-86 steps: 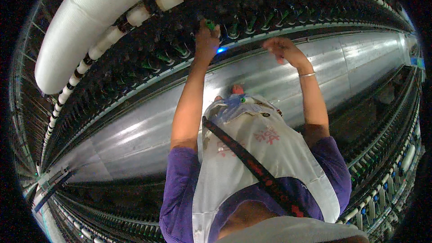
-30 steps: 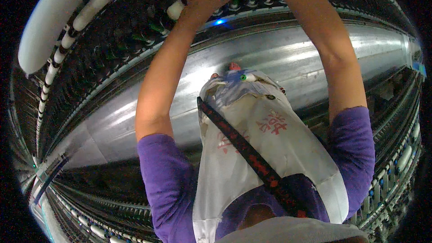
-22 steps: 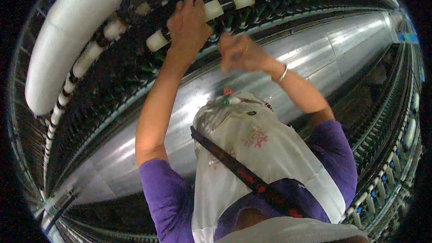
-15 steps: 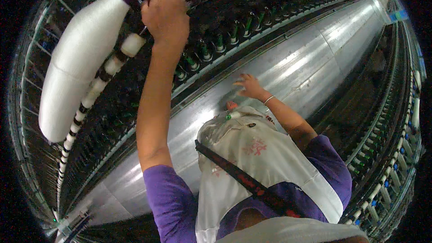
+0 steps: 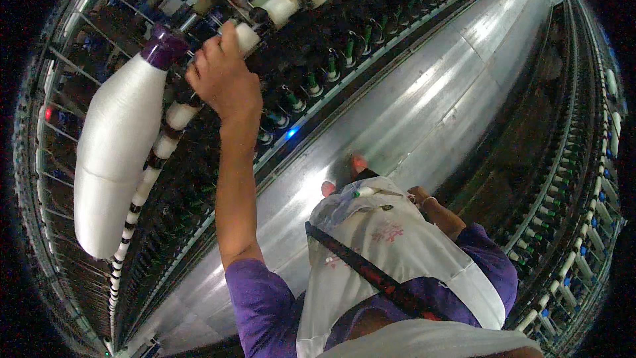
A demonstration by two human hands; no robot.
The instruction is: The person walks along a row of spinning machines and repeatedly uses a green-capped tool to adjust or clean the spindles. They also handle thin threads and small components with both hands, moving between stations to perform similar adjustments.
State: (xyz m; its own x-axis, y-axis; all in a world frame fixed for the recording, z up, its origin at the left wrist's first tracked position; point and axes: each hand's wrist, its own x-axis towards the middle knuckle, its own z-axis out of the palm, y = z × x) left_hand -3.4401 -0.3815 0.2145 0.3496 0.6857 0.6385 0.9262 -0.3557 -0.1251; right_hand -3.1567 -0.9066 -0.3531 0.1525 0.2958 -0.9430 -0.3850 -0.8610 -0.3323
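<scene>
My left hand [image 5: 228, 83] reaches up to a row of rollers on the spinning frame. Its fingers are bent and closed against the row, just beside a white roller [image 5: 248, 38]; what they grip, if anything, is hidden behind them. To the left of that hand hangs a large white roving bobbin [image 5: 119, 159] with a purple top [image 5: 165, 47]. Low by my waist, my right hand [image 5: 419, 195] is beside the edge of my white apron [image 5: 397, 252]. Shadow and the apron's edge obscure its fingers. On the apron front lies a small white bobbin with a green end [image 5: 364, 192].
Green-tipped spindles [image 5: 331, 63] line the frame under the rollers. A shiny metal floor [image 5: 397, 106] runs diagonally between two machines. Another row of spindles [image 5: 543, 212] stands on the right. A blue light [image 5: 292, 132] glows on the near rail.
My right hand has drawn back from over the floor to the apron's side. The left hand has shifted slightly down and left in the picture as the whole view moved.
</scene>
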